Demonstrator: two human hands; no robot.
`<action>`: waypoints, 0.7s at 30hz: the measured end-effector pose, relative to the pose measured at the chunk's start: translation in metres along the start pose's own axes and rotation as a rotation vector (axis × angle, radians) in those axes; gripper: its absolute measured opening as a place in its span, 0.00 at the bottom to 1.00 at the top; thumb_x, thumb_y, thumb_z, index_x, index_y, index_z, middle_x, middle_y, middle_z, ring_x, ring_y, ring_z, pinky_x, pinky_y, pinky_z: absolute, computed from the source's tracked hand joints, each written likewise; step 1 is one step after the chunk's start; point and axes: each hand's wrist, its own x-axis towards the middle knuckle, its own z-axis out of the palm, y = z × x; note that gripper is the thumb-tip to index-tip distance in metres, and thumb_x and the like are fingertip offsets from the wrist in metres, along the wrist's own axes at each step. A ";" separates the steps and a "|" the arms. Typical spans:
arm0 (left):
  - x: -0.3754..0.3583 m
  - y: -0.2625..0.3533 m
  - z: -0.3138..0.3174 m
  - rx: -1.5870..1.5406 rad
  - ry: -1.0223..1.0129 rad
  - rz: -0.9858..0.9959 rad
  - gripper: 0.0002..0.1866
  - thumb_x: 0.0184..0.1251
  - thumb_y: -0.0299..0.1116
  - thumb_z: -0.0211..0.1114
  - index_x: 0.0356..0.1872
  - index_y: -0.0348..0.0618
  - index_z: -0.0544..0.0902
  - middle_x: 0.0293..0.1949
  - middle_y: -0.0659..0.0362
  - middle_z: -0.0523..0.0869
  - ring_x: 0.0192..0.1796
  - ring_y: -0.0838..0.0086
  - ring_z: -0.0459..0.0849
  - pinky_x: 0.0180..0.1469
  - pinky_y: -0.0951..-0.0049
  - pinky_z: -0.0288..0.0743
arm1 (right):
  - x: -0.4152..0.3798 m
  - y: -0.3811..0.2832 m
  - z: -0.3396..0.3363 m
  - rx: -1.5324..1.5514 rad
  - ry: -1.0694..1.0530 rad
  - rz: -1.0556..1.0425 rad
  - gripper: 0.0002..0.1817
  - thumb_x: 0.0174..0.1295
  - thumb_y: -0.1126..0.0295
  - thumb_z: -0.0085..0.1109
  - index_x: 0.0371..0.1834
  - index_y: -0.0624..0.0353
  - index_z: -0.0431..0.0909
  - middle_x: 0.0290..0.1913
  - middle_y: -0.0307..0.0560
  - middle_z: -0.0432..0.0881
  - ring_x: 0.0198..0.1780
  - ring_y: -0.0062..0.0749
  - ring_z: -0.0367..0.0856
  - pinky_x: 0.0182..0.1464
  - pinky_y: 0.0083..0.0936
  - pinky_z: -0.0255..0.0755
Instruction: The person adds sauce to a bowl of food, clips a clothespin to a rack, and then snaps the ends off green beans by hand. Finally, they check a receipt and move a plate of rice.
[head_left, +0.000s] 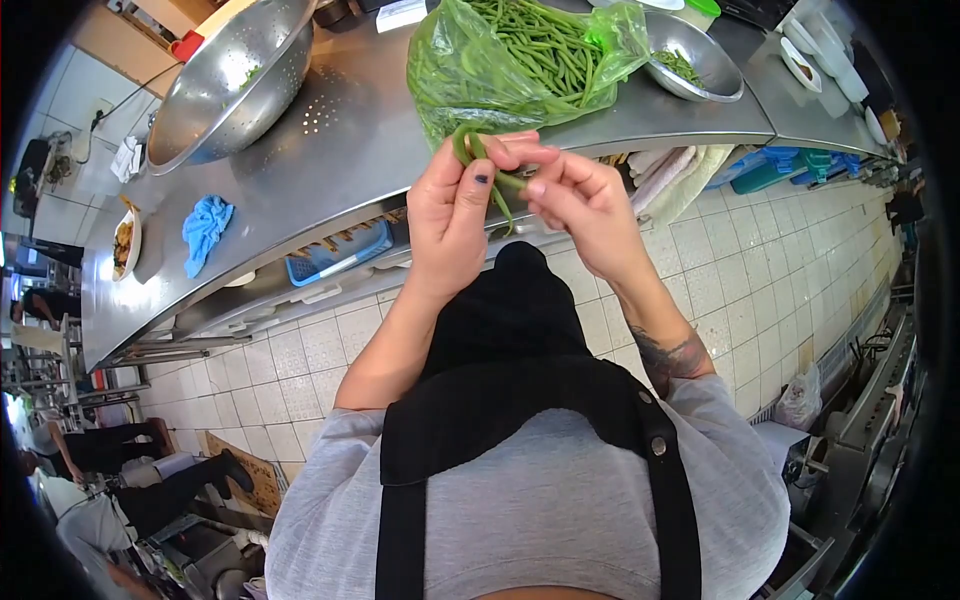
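My left hand (450, 210) is closed on green beans (468, 142), which curve up between the thumb and fingers, with one end hanging below. Beside it my right hand (585, 200) pinches a bean's end between thumb and forefinger. Both hands are in front of the steel counter's edge. Just beyond them lies an open green plastic bag (465, 75) full of green beans (545, 50). Right of the bag a steel bowl (715, 85) holds some bean pieces (678, 66). A large steel colander (240, 110) stands at the left with a few green bits inside.
On the steel counter (350, 120) lie a blue cloth (207, 232) and a white dish of food (128, 240) at the left. Towels (690, 180) and a blue basket (340, 255) sit on the shelf below. Other people (130, 490) are at the lower left.
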 end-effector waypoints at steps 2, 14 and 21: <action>-0.002 -0.003 0.007 0.022 0.018 0.016 0.10 0.77 0.32 0.43 0.42 0.39 0.71 0.48 0.41 0.82 0.59 0.56 0.76 0.65 0.56 0.62 | 0.007 0.008 0.000 0.254 0.148 -0.018 0.05 0.66 0.73 0.51 0.33 0.61 0.75 0.27 0.36 0.74 0.23 0.11 0.62 0.24 0.11 0.56; -0.015 -0.024 0.022 0.220 0.270 0.236 0.06 0.73 0.25 0.46 0.42 0.36 0.73 0.53 0.44 0.81 0.65 0.56 0.72 0.66 0.60 0.61 | 0.004 0.034 -0.001 1.291 0.120 0.321 0.06 0.66 0.70 0.48 0.33 0.60 0.71 0.27 0.36 0.71 0.21 0.11 0.59 0.21 0.10 0.51; -0.015 -0.018 0.017 0.232 0.273 -0.038 0.06 0.72 0.24 0.48 0.41 0.36 0.74 0.51 0.44 0.82 0.63 0.60 0.74 0.64 0.63 0.65 | -0.011 0.017 0.017 0.588 0.068 0.349 0.11 0.69 0.67 0.46 0.36 0.64 0.75 0.26 0.36 0.73 0.18 0.10 0.57 0.19 0.10 0.50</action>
